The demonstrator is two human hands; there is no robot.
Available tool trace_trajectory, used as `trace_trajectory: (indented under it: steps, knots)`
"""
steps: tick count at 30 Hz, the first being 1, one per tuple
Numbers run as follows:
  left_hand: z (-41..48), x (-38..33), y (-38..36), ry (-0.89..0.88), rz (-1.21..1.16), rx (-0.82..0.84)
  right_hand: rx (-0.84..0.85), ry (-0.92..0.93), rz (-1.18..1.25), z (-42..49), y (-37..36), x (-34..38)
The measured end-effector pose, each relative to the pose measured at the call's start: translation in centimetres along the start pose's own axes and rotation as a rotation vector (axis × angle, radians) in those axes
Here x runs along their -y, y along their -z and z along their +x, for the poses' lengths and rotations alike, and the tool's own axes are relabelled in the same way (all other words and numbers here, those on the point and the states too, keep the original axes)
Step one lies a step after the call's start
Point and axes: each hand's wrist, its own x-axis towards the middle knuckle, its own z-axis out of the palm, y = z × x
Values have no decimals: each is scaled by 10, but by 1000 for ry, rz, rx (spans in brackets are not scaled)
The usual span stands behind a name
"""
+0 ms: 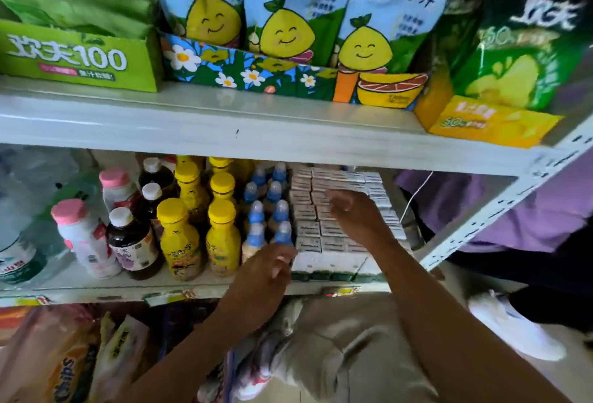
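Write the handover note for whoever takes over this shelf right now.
Left hand: fingers curled at the front blue-capped bottle, beside the cartons' front edge. Blur hides whether it grips anything.
Right hand: over the small cartons, fingers loosely curled, nothing seen in it.
Things: the cartons lie packed in rows at the right end of the lower shelf. The blue-capped bottles stand in two rows just left of them.
Done: the cartons and bottles are on the shelf in rows.
Left: probably squaring up the cartons and the front bottle, then drawing both hands out.
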Motion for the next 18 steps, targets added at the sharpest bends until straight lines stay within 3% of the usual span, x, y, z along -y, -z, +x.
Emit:
trace_trajectory:
  steps: [4, 9, 13, 15, 18]
  knots:
    - [22, -14, -44, -273, 338, 12, 70, -48, -274, -40, 16, -48]
    - [58, -12, -74, -422, 861, 216, -93, 200, -289, -82, 19, -118]
    - [73, 13, -80, -422, 1028, 243, -53, 234, -500, -125, -6, -141]
    - [75, 14, -78, -478, 1056, 225, -76, 192, -444, -138, -8, -136]
    - [81, 10, -78, -416, 1115, 281, -96, 184, -394, -141, -9, -130]
